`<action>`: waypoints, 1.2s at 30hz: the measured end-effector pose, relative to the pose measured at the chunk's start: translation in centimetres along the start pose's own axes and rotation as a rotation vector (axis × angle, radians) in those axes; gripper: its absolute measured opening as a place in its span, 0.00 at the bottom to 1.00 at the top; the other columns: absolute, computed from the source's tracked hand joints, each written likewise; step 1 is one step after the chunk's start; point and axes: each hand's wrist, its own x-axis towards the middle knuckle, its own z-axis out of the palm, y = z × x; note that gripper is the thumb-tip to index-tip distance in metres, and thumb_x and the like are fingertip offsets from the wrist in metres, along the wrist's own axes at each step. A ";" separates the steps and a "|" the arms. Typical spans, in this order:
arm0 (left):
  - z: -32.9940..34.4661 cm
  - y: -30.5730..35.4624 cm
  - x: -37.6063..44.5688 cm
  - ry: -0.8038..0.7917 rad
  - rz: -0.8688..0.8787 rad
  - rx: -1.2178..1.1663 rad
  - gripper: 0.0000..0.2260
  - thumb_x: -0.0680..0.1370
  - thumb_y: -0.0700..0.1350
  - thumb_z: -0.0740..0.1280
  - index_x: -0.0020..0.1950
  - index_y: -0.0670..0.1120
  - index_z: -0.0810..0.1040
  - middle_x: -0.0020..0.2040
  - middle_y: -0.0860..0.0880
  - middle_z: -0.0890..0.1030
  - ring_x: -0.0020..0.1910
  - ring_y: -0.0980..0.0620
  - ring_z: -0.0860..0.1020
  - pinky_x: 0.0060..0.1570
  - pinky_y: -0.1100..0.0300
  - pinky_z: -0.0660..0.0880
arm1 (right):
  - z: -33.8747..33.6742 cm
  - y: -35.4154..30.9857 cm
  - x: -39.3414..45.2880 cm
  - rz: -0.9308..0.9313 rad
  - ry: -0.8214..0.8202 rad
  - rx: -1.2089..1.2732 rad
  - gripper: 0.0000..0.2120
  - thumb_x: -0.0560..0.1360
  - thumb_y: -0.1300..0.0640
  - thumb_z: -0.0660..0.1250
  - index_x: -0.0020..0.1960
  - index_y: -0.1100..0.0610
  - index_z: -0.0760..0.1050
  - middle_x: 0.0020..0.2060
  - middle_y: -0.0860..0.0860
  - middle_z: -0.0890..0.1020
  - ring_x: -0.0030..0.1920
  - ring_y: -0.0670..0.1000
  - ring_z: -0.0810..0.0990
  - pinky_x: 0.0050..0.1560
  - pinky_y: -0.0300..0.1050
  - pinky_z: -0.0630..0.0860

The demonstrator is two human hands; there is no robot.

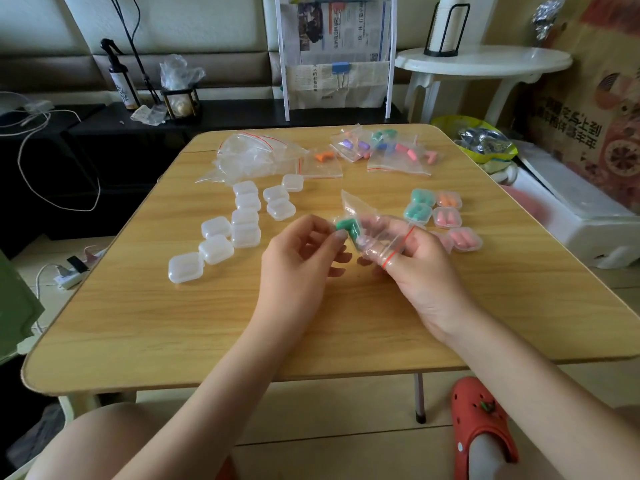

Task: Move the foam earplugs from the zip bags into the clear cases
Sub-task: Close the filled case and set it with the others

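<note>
1. I am working over the table, where everything for this job is lying: spent and full bags toward the far edge, cases in the middle, my two hands nearest me.
2. The pile of full zip bags is sitting at the far right, well apart from my hands, so I am treating it as later work.
3. The empty clear cases are clustered left of centre, all apparently closed; I am planning to bring one close and open it before the plugs come free, so nothing rolls off.
4. The filled cases are standing just beyond my right hand; I am keeping the bag clear of them.
5. My right hand is gripping the zip bag in the air above the table, fingers curled round its red-striped mouth end. I am judging that a steady, light hold here matters, so the mouth is not being crushed shut.
6. My left hand is pinching the bag's other end between thumb and fingertips, right at the plugs.
7. The green earplugs are still inside the bag, bunched at that left end; I am aiming to work them gently toward the mouth instead of squeezing the foam flat.
</note>
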 end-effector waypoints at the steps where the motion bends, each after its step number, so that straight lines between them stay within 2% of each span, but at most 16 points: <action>1: 0.1 0.0 -0.1 -0.006 0.007 0.006 0.05 0.78 0.40 0.66 0.42 0.43 0.77 0.35 0.48 0.79 0.37 0.51 0.83 0.35 0.60 0.79 | 0.0 0.1 0.1 -0.004 0.013 -0.008 0.08 0.74 0.57 0.70 0.49 0.45 0.80 0.39 0.38 0.83 0.38 0.39 0.80 0.38 0.31 0.73; 4: 0.1 0.1 -0.2 -0.025 0.000 -0.017 0.09 0.80 0.43 0.62 0.43 0.43 0.78 0.35 0.49 0.81 0.38 0.51 0.82 0.34 0.59 0.78 | -0.1 0.3 0.1 -0.011 0.008 -0.038 0.06 0.73 0.56 0.70 0.49 0.47 0.80 0.39 0.39 0.83 0.40 0.40 0.80 0.40 0.32 0.73; 7: 0.1 0.0 -0.1 -0.020 0.005 0.017 0.08 0.79 0.43 0.63 0.43 0.41 0.77 0.37 0.45 0.81 0.37 0.51 0.83 0.35 0.58 0.80 | 0.0 0.2 0.0 -0.028 -0.023 -0.057 0.08 0.74 0.56 0.70 0.52 0.48 0.79 0.41 0.39 0.83 0.40 0.40 0.81 0.42 0.33 0.75; 10: 0.1 -0.2 0.0 -0.033 -0.004 0.036 0.08 0.79 0.40 0.64 0.40 0.41 0.75 0.38 0.41 0.82 0.36 0.50 0.83 0.35 0.58 0.79 | 0.1 0.2 -0.1 -0.045 -0.040 -0.063 0.15 0.74 0.57 0.69 0.60 0.48 0.78 0.45 0.41 0.84 0.45 0.42 0.82 0.49 0.37 0.78; 12: 0.0 -0.1 0.0 -0.060 -0.002 0.036 0.09 0.79 0.38 0.63 0.38 0.40 0.74 0.36 0.41 0.82 0.34 0.50 0.83 0.34 0.60 0.78 | 0.1 0.3 -0.1 -0.034 -0.068 -0.056 0.20 0.71 0.52 0.69 0.63 0.49 0.76 0.51 0.44 0.83 0.51 0.43 0.82 0.54 0.38 0.77; 14: 0.0 -0.1 -0.2 -0.060 0.028 0.080 0.09 0.78 0.37 0.63 0.38 0.39 0.73 0.34 0.42 0.81 0.33 0.50 0.82 0.34 0.60 0.78 | 0.2 0.3 -0.2 -0.004 -0.085 -0.023 0.23 0.68 0.48 0.69 0.63 0.51 0.76 0.53 0.46 0.84 0.53 0.44 0.82 0.55 0.38 0.77; 19: 0.1 -0.2 -0.4 0.047 0.085 0.244 0.08 0.76 0.38 0.65 0.37 0.40 0.74 0.32 0.44 0.80 0.32 0.55 0.81 0.38 0.51 0.80 | 0.2 0.4 -0.2 -0.039 0.005 -0.092 0.10 0.74 0.55 0.70 0.55 0.51 0.81 0.45 0.47 0.85 0.46 0.47 0.83 0.47 0.40 0.76; 23: 0.1 0.0 -0.2 0.098 -0.024 0.110 0.08 0.78 0.38 0.64 0.39 0.37 0.75 0.32 0.45 0.79 0.29 0.53 0.81 0.31 0.56 0.79 | 0.5 0.2 -0.5 -0.122 -0.012 -0.199 0.04 0.74 0.54 0.70 0.49 0.49 0.79 0.41 0.44 0.83 0.45 0.45 0.81 0.47 0.39 0.76; 25: 0.0 0.2 -0.1 0.111 -0.040 0.074 0.09 0.78 0.38 0.63 0.38 0.37 0.75 0.31 0.46 0.79 0.28 0.53 0.80 0.29 0.59 0.78 | 0.7 0.0 -0.9 -0.192 -0.056 -0.256 0.02 0.76 0.57 0.68 0.47 0.52 0.76 0.37 0.45 0.81 0.40 0.42 0.79 0.41 0.36 0.74; 28: 0.1 0.3 -0.4 0.062 0.008 0.146 0.10 0.78 0.39 0.63 0.37 0.39 0.73 0.30 0.48 0.79 0.30 0.53 0.81 0.30 0.56 0.79 | 0.8 -0.2 -1.1 -0.259 -0.086 -0.306 0.02 0.76 0.60 0.67 0.46 0.56 0.73 0.36 0.45 0.76 0.36 0.40 0.73 0.35 0.33 0.69; 30: 0.2 0.3 -0.6 0.071 0.046 0.157 0.10 0.78 0.39 0.63 0.37 0.40 0.72 0.28 0.51 0.77 0.29 0.53 0.81 0.29 0.56 0.79 | 0.7 -0.3 -0.9 -0.255 -0.077 -0.259 0.02 0.75 0.58 0.66 0.44 0.55 0.73 0.40 0.49 0.78 0.41 0.43 0.77 0.41 0.38 0.75; 32: 0.1 0.2 -0.4 0.120 0.055 0.135 0.10 0.78 0.38 0.63 0.37 0.39 0.71 0.28 0.51 0.76 0.28 0.53 0.80 0.27 0.57 0.78 | 0.6 -0.3 -0.6 -0.205 -0.056 -0.164 0.03 0.74 0.57 0.64 0.42 0.51 0.74 0.45 0.50 0.79 0.47 0.52 0.80 0.47 0.52 0.80; 33: 0.1 0.2 -0.3 0.142 0.045 0.124 0.10 0.78 0.38 0.62 0.37 0.39 0.71 0.29 0.49 0.75 0.28 0.53 0.80 0.27 0.57 0.78 | 0.6 -0.4 -0.6 -0.162 -0.047 -0.086 0.05 0.74 0.58 0.64 0.41 0.50 0.74 0.45 0.48 0.80 0.48 0.53 0.80 0.45 0.53 0.80; 36: 0.1 0.3 0.0 0.187 0.022 0.099 0.09 0.78 0.37 0.61 0.37 0.39 0.70 0.31 0.46 0.74 0.27 0.52 0.79 0.26 0.58 0.77 | 0.8 -0.8 -0.4 0.021 -0.061 0.218 0.12 0.79 0.64 0.61 0.41 0.52 0.76 0.43 0.45 0.81 0.46 0.49 0.81 0.41 0.46 0.80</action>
